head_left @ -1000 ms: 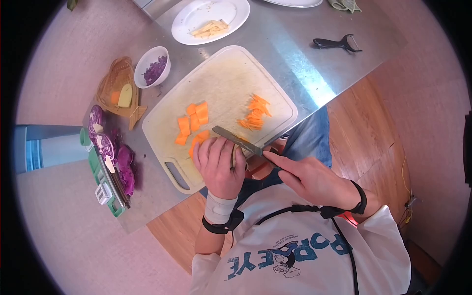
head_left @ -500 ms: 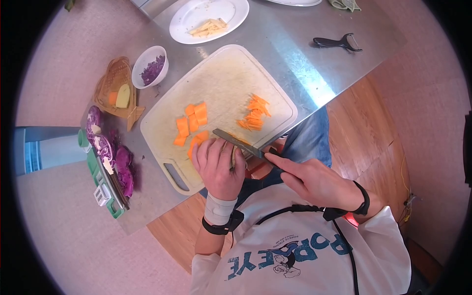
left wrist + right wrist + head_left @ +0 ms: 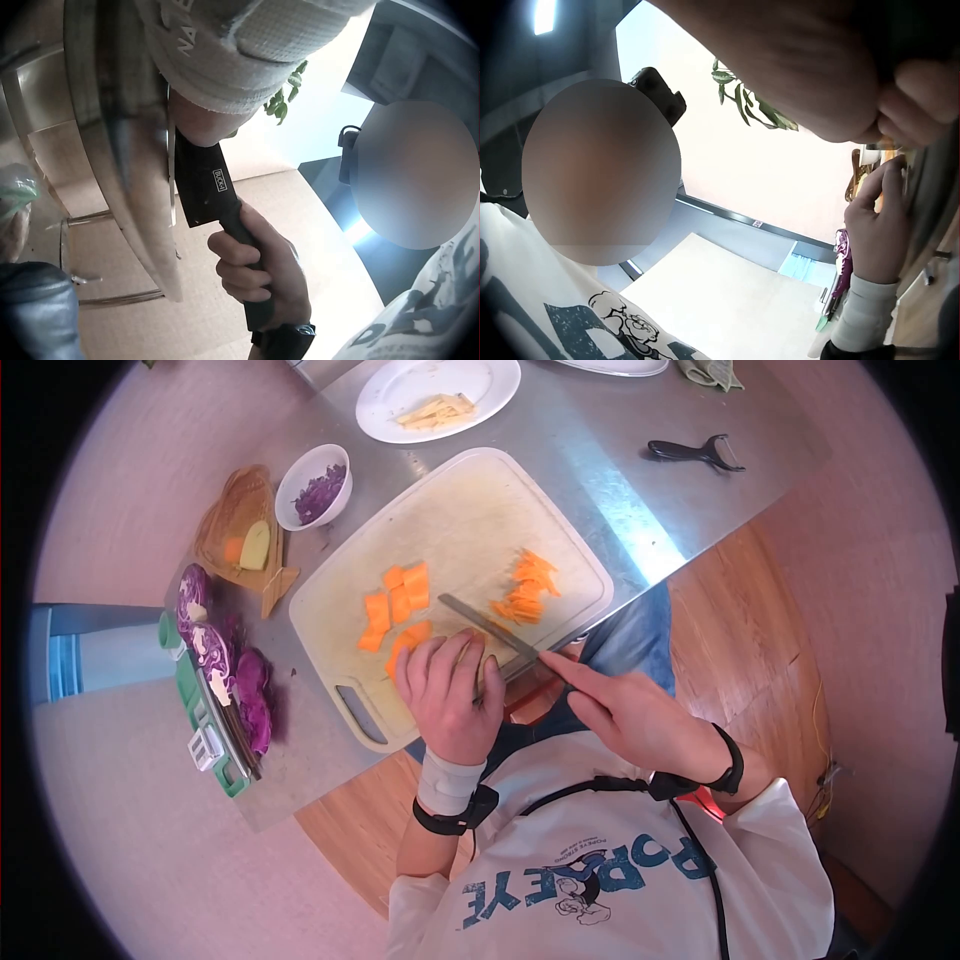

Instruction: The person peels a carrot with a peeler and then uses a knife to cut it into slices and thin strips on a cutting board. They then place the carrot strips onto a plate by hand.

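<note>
My right hand (image 3: 640, 722) grips a cleaver (image 3: 490, 626) by its dark handle, index finger stretched along the spine. The left wrist view shows the cleaver's broad dark blade (image 3: 206, 180) upright beside the left fingers. My left hand (image 3: 450, 695) bends its fingers down over a piece at the near edge of the cutting board (image 3: 450, 510); the hand mostly hides it, and it appears to be carrot. Flat carrot slices (image 3: 400, 600) lie just beyond the left fingers. A small pile of carrot strips (image 3: 527, 588) sits on the board's right side, past the blade.
Left of the board are a white bowl of shredded purple cabbage (image 3: 320, 495), a wicker basket (image 3: 225, 525), cabbage pieces (image 3: 255, 700) and a green-framed slicer (image 3: 225, 755). Behind stands a white plate (image 3: 375, 400) with pale strips. A black peeler (image 3: 690, 452) lies at right.
The cleaver has shifted up and away from the body, its tip farther across the board. My right hand moved slightly with it; the left hand stays in nearly the same place.
</note>
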Demonstrator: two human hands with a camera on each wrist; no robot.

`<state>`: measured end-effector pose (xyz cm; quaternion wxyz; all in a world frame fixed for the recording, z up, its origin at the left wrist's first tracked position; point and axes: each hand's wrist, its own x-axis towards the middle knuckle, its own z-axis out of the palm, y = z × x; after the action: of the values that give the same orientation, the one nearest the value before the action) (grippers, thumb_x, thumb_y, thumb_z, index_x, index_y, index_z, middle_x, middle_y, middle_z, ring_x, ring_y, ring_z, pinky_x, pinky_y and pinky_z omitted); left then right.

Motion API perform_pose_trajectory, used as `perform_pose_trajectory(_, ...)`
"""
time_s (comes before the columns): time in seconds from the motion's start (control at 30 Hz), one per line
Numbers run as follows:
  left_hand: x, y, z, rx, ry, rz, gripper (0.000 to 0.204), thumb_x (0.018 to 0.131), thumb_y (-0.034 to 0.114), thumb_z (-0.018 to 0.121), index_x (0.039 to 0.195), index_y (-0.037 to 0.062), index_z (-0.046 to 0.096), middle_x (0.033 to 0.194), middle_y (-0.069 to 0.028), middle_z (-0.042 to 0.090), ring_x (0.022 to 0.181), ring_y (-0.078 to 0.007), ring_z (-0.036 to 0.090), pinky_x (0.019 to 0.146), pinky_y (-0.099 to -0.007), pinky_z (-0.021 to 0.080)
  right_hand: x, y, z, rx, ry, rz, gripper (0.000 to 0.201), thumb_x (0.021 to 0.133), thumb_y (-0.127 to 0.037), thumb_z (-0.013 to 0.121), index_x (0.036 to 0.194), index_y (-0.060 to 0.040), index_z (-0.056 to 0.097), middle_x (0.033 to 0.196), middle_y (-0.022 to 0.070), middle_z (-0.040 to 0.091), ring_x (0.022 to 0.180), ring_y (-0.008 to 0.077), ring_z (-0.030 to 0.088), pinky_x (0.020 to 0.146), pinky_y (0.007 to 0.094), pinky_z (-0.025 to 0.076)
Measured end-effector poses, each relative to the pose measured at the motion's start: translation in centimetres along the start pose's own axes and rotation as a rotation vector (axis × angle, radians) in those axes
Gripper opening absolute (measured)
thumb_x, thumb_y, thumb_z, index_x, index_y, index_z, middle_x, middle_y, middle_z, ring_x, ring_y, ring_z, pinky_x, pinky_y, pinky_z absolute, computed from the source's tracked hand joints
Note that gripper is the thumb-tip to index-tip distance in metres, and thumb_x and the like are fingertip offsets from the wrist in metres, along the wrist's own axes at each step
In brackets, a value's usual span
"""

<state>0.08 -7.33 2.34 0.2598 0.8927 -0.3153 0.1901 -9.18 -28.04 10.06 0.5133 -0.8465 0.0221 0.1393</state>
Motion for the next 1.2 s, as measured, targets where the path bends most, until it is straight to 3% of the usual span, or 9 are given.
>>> perform_pose_trajectory(0.27, 0.0, 0.1, -0.2, -0.029, -0.009, -0.015, 0.027, 0.088, 0.008, 0.075, 0.115, 0.0060, 0.075, 0.121, -0.0053, 0.072, 0.119, -0.0303, 0.062, 0.117, -0.0548, 0.036, -0.2, 0.0, -0.6, 0.010, -0.020, 0.031, 0.048, 0.108, -0.011, 0.052, 0.155, -0.0002, 0.049, 0.093, 0.0197, 0.079, 0.085, 0.0416, 0.075, 0.078, 0.0438, 0.059)
perform_pose_trajectory(0.33, 0.1, 0.1, -0.2, -0.008, -0.010, 0.002, 0.025, 0.090, 0.014, 0.075, 0.113, 0.0055, 0.075, 0.121, -0.0047, 0.072, 0.116, -0.0290, 0.063, 0.117, -0.0540, 0.037, -0.2, 0.6, -0.2, -0.002, 0.035, -0.038, 0.052, 0.106, -0.010, 0.057, 0.157, -0.0049, 0.049, 0.072, 0.0244, 0.064, 0.058, 0.0375, 0.064, 0.059, 0.0425, 0.050)
perform_pose_trajectory(0.43, 0.2, 0.0, -0.5, 0.001, -0.017, 0.023, 0.024, 0.089, 0.014, 0.075, 0.112, 0.0055, 0.075, 0.121, -0.0045, 0.072, 0.116, -0.0290, 0.063, 0.117, -0.0539, 0.037, -0.2, 0.9, 0.0, -0.045, 0.043, -0.098, 0.052, 0.106, -0.010, 0.056, 0.157, -0.0052, 0.049, 0.068, 0.0233, 0.061, 0.056, 0.0376, 0.062, 0.057, 0.0442, 0.048)
perform_pose_trajectory(0.53, 0.4, 0.0, -0.7, -0.002, -0.015, 0.033, 0.022, 0.089, 0.013, 0.075, 0.110, 0.0055, 0.076, 0.120, -0.0045, 0.072, 0.116, -0.0288, 0.063, 0.116, -0.0536, 0.038, -0.2, 0.1, -0.4, -0.084, 0.004, -0.049, 0.052, 0.106, -0.011, 0.055, 0.157, -0.0052, 0.049, 0.067, 0.0236, 0.061, 0.055, 0.0384, 0.062, 0.056, 0.0457, 0.047)
perform_pose_trajectory(0.67, 0.2, -0.3, -0.2, -0.035, 0.008, 0.035, 0.023, 0.086, 0.007, 0.078, 0.109, 0.0055, 0.075, 0.119, -0.0067, 0.071, 0.118, -0.0315, 0.062, 0.114, -0.0547, 0.039, -0.1, 0.5, 0.1, -0.029, 0.026, -0.075, 0.052, 0.105, -0.012, 0.055, 0.157, -0.0046, 0.048, 0.068, 0.0241, 0.061, 0.057, 0.0398, 0.062, 0.058, 0.0455, 0.048)
perform_pose_trajectory(0.73, 0.2, -0.1, -0.2, -0.038, 0.031, 0.028, 0.021, 0.085, 0.007, 0.078, 0.106, 0.0052, 0.074, 0.118, -0.0068, 0.071, 0.117, -0.0312, 0.063, 0.114, -0.0541, 0.040, -0.1, -0.1, -0.3, -0.015, -0.032, -0.040, 0.051, 0.106, -0.012, 0.053, 0.155, 0.0012, 0.047, 0.089, 0.0187, 0.078, 0.078, 0.0403, 0.074, 0.075, 0.0457, 0.059)
perform_pose_trajectory(1.2, 0.1, 0.1, -0.2, -0.027, 0.064, 0.011, 0.024, 0.081, 0.006, 0.080, 0.104, 0.0057, 0.076, 0.118, -0.0058, 0.071, 0.117, -0.0293, 0.063, 0.114, -0.0536, 0.042, -0.1, 0.1, 0.2, -0.014, 0.005, -0.079, 0.052, 0.106, -0.010, 0.055, 0.156, 0.0004, 0.046, 0.092, 0.0141, 0.080, 0.078, 0.0401, 0.073, 0.076, 0.0421, 0.059)
